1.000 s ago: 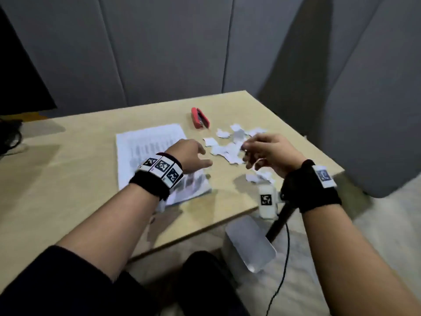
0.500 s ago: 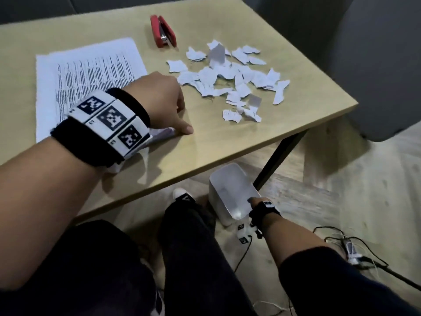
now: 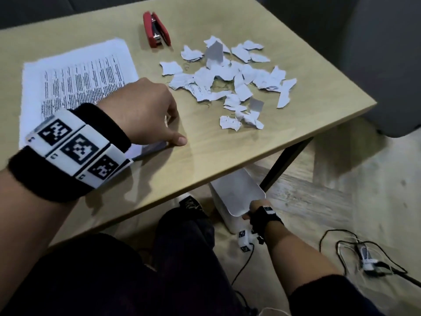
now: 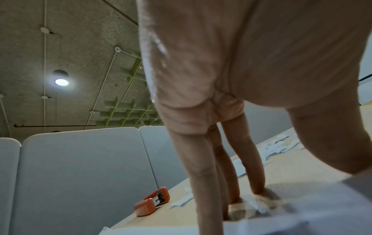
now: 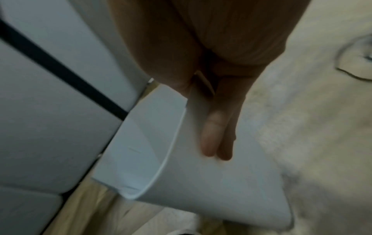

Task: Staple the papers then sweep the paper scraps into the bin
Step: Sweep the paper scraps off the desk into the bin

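A printed paper stack (image 3: pixel 79 78) lies on the wooden table (image 3: pixel 205 156), with a red stapler (image 3: pixel 156 30) behind it and several torn white scraps (image 3: pixel 227 80) to the right. My left hand (image 3: pixel 174 131) presses the stack's near right corner, its fingers (image 4: pixel 205 174) straight down on the paper (image 4: pixel 261 225) and its thumb on the table. The stapler (image 4: pixel 153 202) lies apart from that hand. On the floor under the table edge stands a white bin (image 3: pixel 234 190). My right hand (image 3: pixel 250 209) grips its rim, fingers (image 5: pixel 215 135) flat on the outer wall of the bin (image 5: pixel 201 182).
A black table leg (image 3: pixel 287 160) runs down right behind the bin. Cables (image 3: pixel 364 254) lie on the floor to the right. A grey upholstered panel (image 3: pixel 387 65) stands past the table's right edge. My dark-trousered legs (image 3: pixel 186 247) are beside the bin.
My right hand left the scraps on the table, dropped to the floor and took hold of the bin's rim. The head view tilted down. My left hand stayed on the papers.
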